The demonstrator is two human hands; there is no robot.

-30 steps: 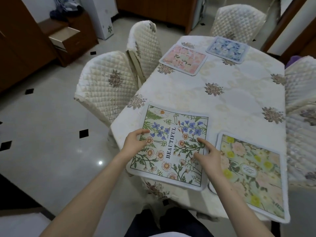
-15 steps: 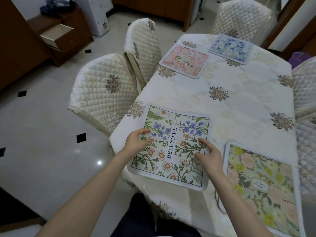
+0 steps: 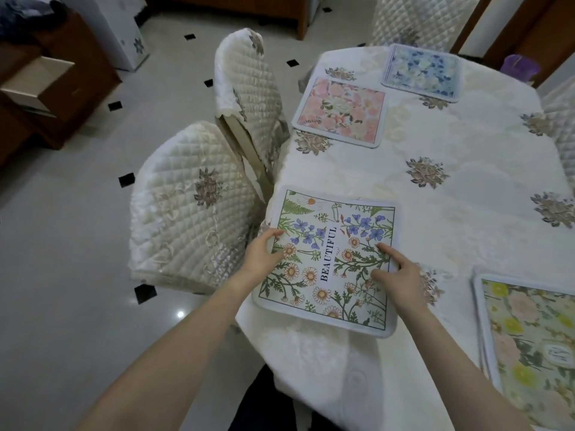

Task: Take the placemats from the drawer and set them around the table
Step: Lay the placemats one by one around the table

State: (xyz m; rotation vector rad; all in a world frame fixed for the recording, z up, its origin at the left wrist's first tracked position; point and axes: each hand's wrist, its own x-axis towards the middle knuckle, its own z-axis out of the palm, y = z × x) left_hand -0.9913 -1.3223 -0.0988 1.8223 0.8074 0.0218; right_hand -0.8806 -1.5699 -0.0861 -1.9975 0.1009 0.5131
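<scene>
head view: both hands lie flat on the daisy-and-blue-flower "beautiful" placemat (image 3: 329, 259) at the cream-clothed table's (image 3: 466, 188) near corner, left hand (image 3: 263, 255) and right hand (image 3: 396, 275) spread loosely, gripping nothing, apparently squaring it to the quilted chair (image 3: 186, 206).

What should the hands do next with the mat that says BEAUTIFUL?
Probably let go. The BEAUTIFUL placemat lies flat on the table in front of the near chair, with the left hand and right hand resting on its sides. It looks placed, though slightly askew, so a small straightening nudge could come first.
</scene>
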